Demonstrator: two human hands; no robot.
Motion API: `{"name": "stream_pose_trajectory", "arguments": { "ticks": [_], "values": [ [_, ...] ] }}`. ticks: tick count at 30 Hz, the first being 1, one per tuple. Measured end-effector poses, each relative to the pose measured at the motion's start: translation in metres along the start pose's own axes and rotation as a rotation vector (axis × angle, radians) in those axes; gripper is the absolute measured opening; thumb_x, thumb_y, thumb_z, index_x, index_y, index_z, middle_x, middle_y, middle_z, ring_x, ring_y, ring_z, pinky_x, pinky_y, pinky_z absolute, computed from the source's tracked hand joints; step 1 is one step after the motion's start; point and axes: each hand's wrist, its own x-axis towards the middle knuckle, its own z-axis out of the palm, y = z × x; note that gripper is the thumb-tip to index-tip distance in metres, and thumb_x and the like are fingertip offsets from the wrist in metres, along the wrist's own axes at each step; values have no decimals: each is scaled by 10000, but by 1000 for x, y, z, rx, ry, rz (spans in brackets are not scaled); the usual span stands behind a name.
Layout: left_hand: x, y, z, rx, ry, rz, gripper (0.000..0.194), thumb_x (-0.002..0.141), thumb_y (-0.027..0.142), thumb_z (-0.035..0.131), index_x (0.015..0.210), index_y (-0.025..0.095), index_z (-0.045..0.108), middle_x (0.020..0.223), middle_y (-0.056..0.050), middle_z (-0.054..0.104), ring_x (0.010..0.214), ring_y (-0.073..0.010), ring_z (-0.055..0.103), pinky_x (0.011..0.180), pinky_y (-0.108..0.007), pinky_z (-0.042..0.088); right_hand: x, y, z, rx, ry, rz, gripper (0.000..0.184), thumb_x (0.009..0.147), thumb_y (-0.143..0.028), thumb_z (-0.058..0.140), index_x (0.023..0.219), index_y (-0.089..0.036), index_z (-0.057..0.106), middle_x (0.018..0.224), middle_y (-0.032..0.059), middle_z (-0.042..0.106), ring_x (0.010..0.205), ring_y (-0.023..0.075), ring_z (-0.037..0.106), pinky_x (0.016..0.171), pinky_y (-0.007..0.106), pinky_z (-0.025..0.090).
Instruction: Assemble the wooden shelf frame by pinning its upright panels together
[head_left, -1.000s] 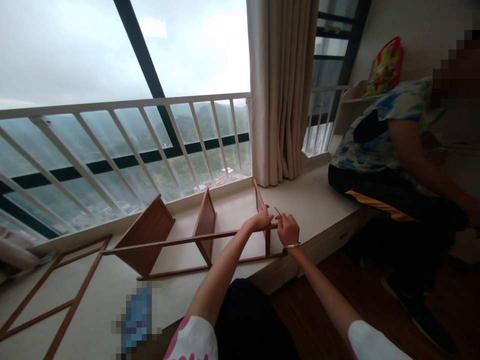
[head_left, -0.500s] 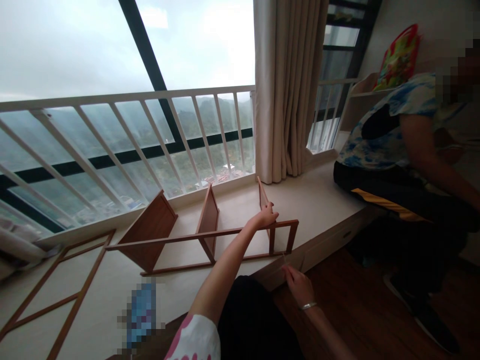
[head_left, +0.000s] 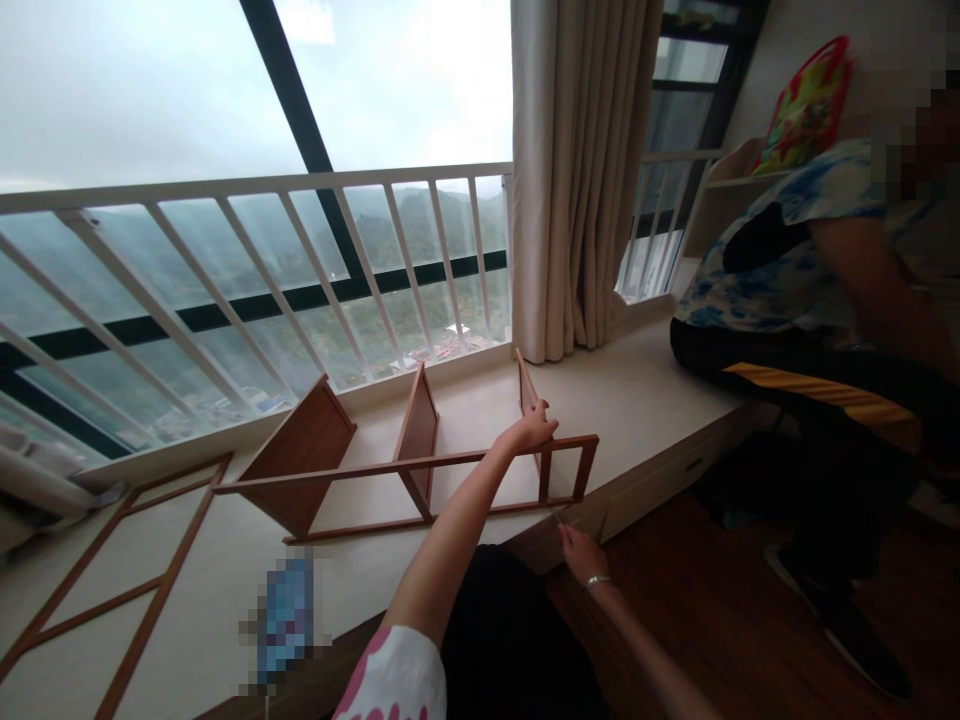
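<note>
A partly joined brown wooden shelf rack point(head_left: 360, 477) lies on its side on the window ledge, with three boards standing across its rails. My left hand point(head_left: 537, 425) is closed around the edge of the rightmost shelf board point(head_left: 527, 385), beside the upper rail. Below it, my right hand point(head_left: 581, 555), with a bracelet at the wrist, pinches a thin metal tool point(head_left: 556, 517). The tool's tip meets the lower rail near the rack's right end; its exact kind is too small to make out. The middle board point(head_left: 418, 430) and left board point(head_left: 300, 455) stand untouched.
A second wooden frame point(head_left: 154, 590) lies flat at the left of the ledge point(head_left: 630, 400). Nearby is a blurred blue item point(head_left: 285, 620). White railing point(head_left: 300, 185) and a beige curtain point(head_left: 570, 200) border the ledge. Another person point(head_left: 787, 260) sits at the right.
My right hand has shifted slightly left with the thin tool, its tip now at the lower rail. The left hand keeps its grip on the board.
</note>
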Motion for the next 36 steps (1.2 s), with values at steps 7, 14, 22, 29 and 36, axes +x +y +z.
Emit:
{"name": "stream_pose_trajectory", "arguments": {
  "ticks": [7,14,22,29,36],
  "values": [
    [-1,1,-1,10,1,4,492,775,368,323,1203,149,217,1189,-167,348,913,-206,511,867,-342,338,1,2,6,-5,20,-29,456,856,-415,160,824,-218,571,787,60,633,762,166,578,628,249,347],
    [0,2,1,4,24,-16,478,772,335,343,1194,140,231,1185,-165,359,924,-200,515,880,-337,330,0,-5,6,-44,5,13,468,859,-410,147,840,-219,573,828,67,632,788,173,575,638,258,359],
    [1,1,1,-3,14,-13,484,771,342,346,1195,140,227,1200,-169,344,950,-203,501,887,-337,323,-6,-14,6,-72,0,32,506,854,-441,116,876,-224,573,832,76,629,785,193,580,626,273,376],
    [3,-1,2,-9,25,-21,483,770,341,345,1195,144,225,1211,-165,333,971,-204,487,886,-332,323,-2,-17,13,-72,56,1,487,850,-440,160,849,-211,590,823,99,631,768,197,583,658,305,383],
    [1,0,0,-20,22,-13,495,770,351,351,1198,135,225,1228,-175,324,997,-213,471,900,-339,310,8,-10,24,467,-34,-24,493,779,-555,264,730,-162,558,505,22,581,466,136,541,493,244,385]
  ]
}}
